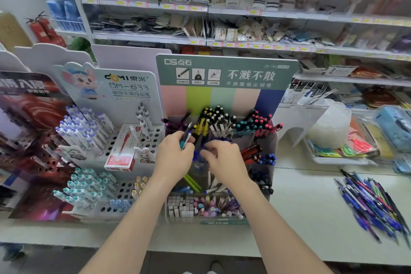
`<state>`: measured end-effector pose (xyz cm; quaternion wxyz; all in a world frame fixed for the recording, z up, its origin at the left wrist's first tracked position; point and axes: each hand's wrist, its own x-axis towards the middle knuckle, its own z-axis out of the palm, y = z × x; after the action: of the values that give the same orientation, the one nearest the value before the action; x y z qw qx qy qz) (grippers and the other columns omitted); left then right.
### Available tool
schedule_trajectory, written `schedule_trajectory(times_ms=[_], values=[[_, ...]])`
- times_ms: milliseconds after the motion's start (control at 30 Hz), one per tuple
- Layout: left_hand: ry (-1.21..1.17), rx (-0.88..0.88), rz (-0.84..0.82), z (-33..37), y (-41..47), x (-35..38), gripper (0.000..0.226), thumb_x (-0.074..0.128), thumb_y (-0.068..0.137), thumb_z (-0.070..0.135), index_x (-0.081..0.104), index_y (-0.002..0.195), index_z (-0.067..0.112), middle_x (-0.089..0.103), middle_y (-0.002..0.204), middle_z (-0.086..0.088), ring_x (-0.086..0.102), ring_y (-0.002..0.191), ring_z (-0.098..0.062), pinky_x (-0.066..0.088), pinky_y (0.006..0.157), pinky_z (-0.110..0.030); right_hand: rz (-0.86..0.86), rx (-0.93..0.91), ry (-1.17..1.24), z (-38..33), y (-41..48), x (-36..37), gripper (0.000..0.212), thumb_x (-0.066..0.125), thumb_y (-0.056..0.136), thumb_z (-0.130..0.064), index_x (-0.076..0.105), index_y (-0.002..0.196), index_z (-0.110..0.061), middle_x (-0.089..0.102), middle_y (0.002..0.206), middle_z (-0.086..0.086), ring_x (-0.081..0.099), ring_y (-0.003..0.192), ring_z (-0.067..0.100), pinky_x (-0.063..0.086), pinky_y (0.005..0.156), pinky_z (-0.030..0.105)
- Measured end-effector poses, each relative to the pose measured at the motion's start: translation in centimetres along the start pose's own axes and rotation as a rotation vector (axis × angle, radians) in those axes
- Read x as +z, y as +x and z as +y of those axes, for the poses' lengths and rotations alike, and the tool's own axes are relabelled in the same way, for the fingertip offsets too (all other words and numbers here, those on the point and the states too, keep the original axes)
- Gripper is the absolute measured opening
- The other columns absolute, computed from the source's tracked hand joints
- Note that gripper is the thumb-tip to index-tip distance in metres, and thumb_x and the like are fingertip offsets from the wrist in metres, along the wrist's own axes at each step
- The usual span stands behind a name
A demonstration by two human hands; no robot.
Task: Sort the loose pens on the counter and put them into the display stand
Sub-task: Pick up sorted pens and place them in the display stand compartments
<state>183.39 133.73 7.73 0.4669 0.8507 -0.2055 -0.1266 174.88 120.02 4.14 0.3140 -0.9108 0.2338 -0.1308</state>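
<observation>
A tiered display stand (224, 73) with a green header and colour-striped back holds pens sorted by colour in clear compartments. My left hand (175, 153) grips a few pens (185, 138), teal and dark ones, upright over the stand's middle tier. My right hand (222, 158) reaches into a compartment of blue pens (196, 155), fingers curled downward; what they hold is hidden. A pile of loose pens (373, 204), mostly blue and purple, lies on the white counter (311, 218) at the right.
A white pen stand (106, 87) with a cartoon mouse and a red box (121, 155) stands to the left, a dark red stand (29, 131) beyond it. Trays of packaged goods (342, 147) sit at the right. Stocked shelves (244, 11) rise behind.
</observation>
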Motion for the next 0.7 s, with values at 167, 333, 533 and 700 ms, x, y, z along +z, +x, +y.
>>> schedule_trajectory(times_ms=[167,333,533,700], values=[[-0.048,-0.024,0.088,-0.5,-1.1,-0.8,0.016,0.054,0.105,0.019,0.068,0.098,0.023,0.067,0.083,0.000,0.060,0.074,-0.019,0.047,0.064,-0.038,-0.089,-0.033,-0.019,-0.7,-0.7,0.7,0.049,0.071,0.100,-0.043,0.065,0.143,-0.021,0.076,0.121,-0.001,0.068,0.111,0.018,0.055,0.104,0.040],[-0.547,-0.115,-0.027,-1.3,-1.4,-1.1,0.019,0.043,0.112,0.019,0.062,0.111,0.017,0.052,0.074,-0.003,0.042,0.054,-0.016,0.035,0.053,-0.035,0.100,-0.070,0.039,-2.4,-2.6,0.5,0.040,0.068,0.102,-0.042,0.073,0.134,-0.018,0.080,0.111,-0.004,0.073,0.099,0.011,0.058,0.097,0.040],[-0.998,-0.150,-0.095,0.2,-2.9,-1.5,0.019,0.034,0.117,0.015,0.049,0.107,0.012,0.078,0.110,-0.017,0.076,0.111,-0.032,0.054,0.099,-0.046,0.171,-0.046,0.501,-4.8,-7.4,-1.1,0.003,0.074,0.098,-0.019,0.073,0.100,-0.022,0.073,0.080,-0.013,0.073,0.075,0.012,0.058,0.068,0.025],[-1.050,-0.159,-0.198,0.5,-3.8,-1.2,0.014,0.033,0.118,0.016,0.046,0.116,0.011,0.074,0.128,-0.020,0.071,0.123,-0.036,0.049,0.112,-0.056,0.061,0.061,0.592,-3.1,-9.6,-0.9,0.014,0.076,0.099,-0.024,0.076,0.110,-0.032,0.076,0.083,-0.010,0.074,0.076,0.014,0.062,0.066,0.035]])
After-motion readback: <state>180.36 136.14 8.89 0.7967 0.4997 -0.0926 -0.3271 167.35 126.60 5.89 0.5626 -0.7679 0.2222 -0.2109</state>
